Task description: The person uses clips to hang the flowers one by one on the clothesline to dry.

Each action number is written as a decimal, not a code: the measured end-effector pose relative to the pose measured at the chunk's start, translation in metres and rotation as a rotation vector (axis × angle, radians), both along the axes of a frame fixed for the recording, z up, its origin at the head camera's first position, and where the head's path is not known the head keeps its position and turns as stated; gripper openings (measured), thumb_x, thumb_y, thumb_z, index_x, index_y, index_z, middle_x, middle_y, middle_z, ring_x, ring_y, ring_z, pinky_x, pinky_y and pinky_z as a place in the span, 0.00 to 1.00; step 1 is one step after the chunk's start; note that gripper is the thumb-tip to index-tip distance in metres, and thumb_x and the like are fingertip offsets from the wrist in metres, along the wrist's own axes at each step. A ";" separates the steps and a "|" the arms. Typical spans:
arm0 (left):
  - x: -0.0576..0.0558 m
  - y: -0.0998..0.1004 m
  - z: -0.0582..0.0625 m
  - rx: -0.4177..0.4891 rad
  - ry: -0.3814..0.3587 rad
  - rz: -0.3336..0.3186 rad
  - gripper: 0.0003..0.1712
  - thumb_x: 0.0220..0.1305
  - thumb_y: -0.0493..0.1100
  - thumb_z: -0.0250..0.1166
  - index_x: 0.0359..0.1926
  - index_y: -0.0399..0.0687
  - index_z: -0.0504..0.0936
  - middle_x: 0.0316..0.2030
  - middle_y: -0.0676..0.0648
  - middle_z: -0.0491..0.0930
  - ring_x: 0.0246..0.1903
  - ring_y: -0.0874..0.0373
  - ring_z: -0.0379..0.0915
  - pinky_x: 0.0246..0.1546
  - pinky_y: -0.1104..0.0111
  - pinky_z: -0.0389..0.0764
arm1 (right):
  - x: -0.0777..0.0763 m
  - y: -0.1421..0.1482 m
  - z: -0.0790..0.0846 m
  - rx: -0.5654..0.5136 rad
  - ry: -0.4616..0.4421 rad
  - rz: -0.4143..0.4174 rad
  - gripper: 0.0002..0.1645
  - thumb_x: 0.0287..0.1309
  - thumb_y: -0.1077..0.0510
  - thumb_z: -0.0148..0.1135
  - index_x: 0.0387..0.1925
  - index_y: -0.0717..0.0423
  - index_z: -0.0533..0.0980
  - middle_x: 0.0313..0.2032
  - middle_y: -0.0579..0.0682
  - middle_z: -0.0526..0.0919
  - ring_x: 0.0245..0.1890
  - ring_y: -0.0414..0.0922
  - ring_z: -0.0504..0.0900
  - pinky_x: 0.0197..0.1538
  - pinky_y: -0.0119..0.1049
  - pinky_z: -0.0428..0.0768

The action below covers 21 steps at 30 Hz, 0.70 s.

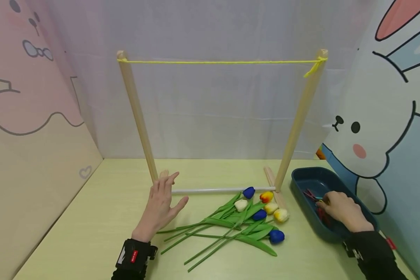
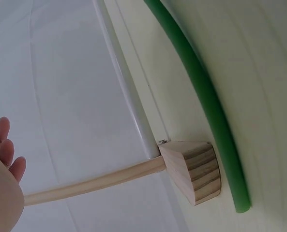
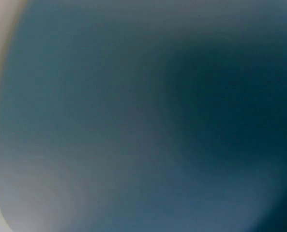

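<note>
My left hand [image 1: 159, 204] is held with its fingers extended and thumb apart, in front of the foot of the frame's left post [image 1: 137, 116]. In the left wrist view, its fingertips [image 2: 18, 169] show with nothing between them. My right hand [image 1: 343, 210] reaches down into a dark blue bin [image 1: 299, 202], fingers bent at small red, yellow and teal pieces [image 1: 311, 194]; I cannot tell whether it grips one. The right wrist view is only a blur of blue. Artificial tulips [image 1: 245, 217] with blue, white, yellow and orange heads lie loosely heaped between my hands.
A wooden frame stands behind the tulips, with a right post [image 1: 301, 120], a white bottom bar [image 1: 220, 190] and a yellow string [image 1: 220, 62] tied across the top. Its wooden foot [image 2: 196, 169] lies beside a green stem [image 2: 208, 101]. Printed panels wall both sides.
</note>
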State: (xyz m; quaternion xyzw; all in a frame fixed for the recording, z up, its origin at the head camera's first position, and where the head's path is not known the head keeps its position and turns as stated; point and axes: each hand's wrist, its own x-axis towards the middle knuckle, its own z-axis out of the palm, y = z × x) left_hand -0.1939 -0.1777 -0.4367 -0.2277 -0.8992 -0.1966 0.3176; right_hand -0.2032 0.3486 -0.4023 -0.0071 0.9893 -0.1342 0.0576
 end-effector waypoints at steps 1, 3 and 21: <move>0.000 0.000 0.000 -0.005 -0.003 0.001 0.43 0.67 0.59 0.64 0.73 0.42 0.60 0.49 0.39 0.70 0.44 0.48 0.58 0.45 0.58 0.65 | 0.001 0.000 0.000 -0.005 0.018 0.004 0.20 0.68 0.51 0.61 0.21 0.54 0.73 0.19 0.48 0.69 0.20 0.46 0.69 0.26 0.39 0.60; 0.000 0.000 0.000 -0.010 -0.012 0.004 0.45 0.65 0.57 0.67 0.73 0.42 0.59 0.49 0.39 0.70 0.45 0.47 0.59 0.45 0.58 0.65 | 0.002 -0.001 -0.001 -0.016 0.051 0.014 0.18 0.68 0.53 0.61 0.22 0.55 0.75 0.19 0.48 0.70 0.20 0.45 0.69 0.25 0.38 0.61; 0.003 0.004 -0.001 -0.042 -0.128 -0.002 0.47 0.61 0.54 0.72 0.74 0.43 0.61 0.46 0.43 0.73 0.48 0.50 0.63 0.50 0.55 0.69 | 0.009 -0.009 -0.005 -0.059 0.406 0.064 0.18 0.63 0.61 0.66 0.47 0.71 0.75 0.24 0.52 0.79 0.21 0.44 0.74 0.27 0.44 0.72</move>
